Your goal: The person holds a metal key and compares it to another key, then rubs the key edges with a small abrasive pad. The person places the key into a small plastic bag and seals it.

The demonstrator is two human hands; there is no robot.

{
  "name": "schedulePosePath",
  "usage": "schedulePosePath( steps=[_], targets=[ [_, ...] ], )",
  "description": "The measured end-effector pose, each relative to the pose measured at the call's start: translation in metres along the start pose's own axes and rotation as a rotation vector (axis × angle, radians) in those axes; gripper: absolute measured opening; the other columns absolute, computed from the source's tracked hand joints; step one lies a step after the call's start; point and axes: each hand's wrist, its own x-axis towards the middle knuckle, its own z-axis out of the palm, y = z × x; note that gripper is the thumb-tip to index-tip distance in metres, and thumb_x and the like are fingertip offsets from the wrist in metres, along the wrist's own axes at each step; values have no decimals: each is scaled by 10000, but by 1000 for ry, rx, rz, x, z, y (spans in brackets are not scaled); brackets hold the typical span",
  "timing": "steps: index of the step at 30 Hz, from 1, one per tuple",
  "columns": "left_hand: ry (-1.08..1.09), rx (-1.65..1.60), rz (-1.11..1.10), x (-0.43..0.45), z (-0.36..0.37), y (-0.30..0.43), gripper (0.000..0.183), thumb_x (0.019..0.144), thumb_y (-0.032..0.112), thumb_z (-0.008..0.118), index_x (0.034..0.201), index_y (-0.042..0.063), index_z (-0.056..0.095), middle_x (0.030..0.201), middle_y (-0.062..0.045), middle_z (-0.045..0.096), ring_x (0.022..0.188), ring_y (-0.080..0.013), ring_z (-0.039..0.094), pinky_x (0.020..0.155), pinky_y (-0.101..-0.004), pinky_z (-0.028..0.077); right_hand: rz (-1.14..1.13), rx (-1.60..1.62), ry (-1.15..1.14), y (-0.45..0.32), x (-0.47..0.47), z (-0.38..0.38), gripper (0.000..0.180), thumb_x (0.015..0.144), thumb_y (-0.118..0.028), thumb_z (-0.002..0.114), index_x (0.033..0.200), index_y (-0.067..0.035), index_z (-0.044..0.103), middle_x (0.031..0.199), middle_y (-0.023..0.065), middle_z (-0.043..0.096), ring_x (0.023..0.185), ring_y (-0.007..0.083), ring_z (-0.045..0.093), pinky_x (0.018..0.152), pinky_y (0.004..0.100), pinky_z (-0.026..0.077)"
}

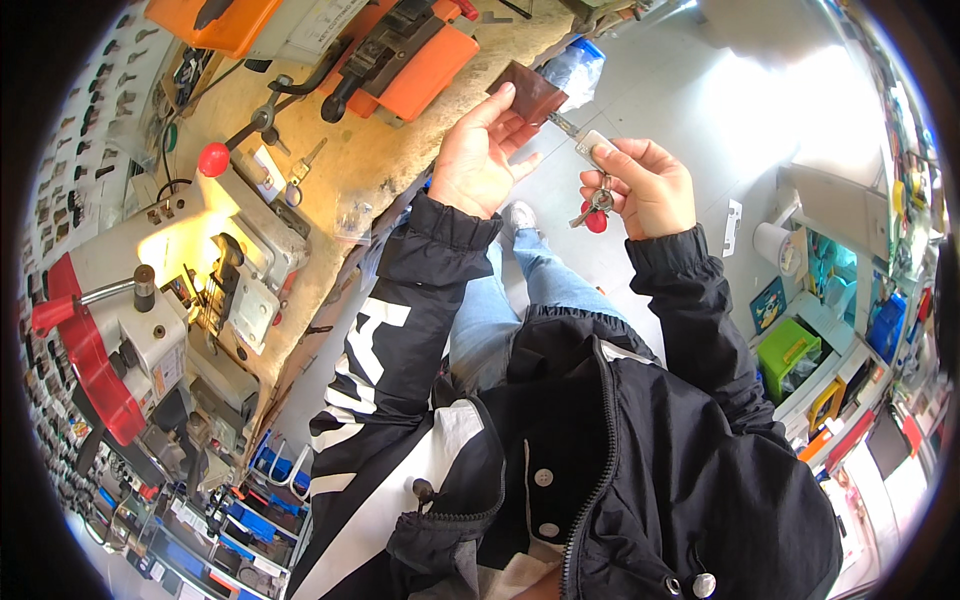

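Observation:
My left hand holds a reddish-brown, slightly glossy folded piece, leather-like or sheet material, between thumb and fingers. A large metal key is pinched in my right hand, with its blade angled up to the left. The blade's tip meets the lower right edge of the brown piece; whether it goes inside is hidden. From the key's head hangs a key ring with a smaller key and a red round piece. Both hands are held up over the floor, beside the workbench edge.
An orange key-cutting machine stands on the worn wooden workbench. Nearer is a lit grey machine with red handles. Loose keys lie between them. Key blanks line the left wall. At right, shelves hold a green bin.

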Motion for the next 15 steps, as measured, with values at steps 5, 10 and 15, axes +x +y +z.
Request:
schedulePosePath(
  steps=[5, 10, 15],
  targets=[
    [-104, -54, -71, -2, -4, -1, 186, 789, 247, 589, 894, 94, 582, 900, -20, 578, 893, -153, 493, 927, -477, 279, 32, 71, -32, -1, 0, 2, 175, 770, -38, 573, 879, 31, 455, 815, 154, 569, 664, 214, 606, 584, 323, 522],
    [-163, 40, -18, -5, -4, -8, 215, 798, 233, 580, 951, 83, 570, 937, -14, 569, 900, -146, 485, 929, -457, 294, 64, 126, -34, -3, 2, 6, 165, 777, -47, 562, 884, 12, 452, 820, 148, 569, 663, 199, 607, 584, 313, 523],
    [-245, 81, 5, -4, -3, -8, 251, 806, 200, 568, 1024, 80, 539, 1035, -9, 546, 947, -147, 463, 937, -442, 298, 170, 189, -61, -5, 2, 7, 141, 788, -65, 547, 886, -13, 460, 801, 111, 583, 644, 160, 606, 583, 274, 522]
  ],
)
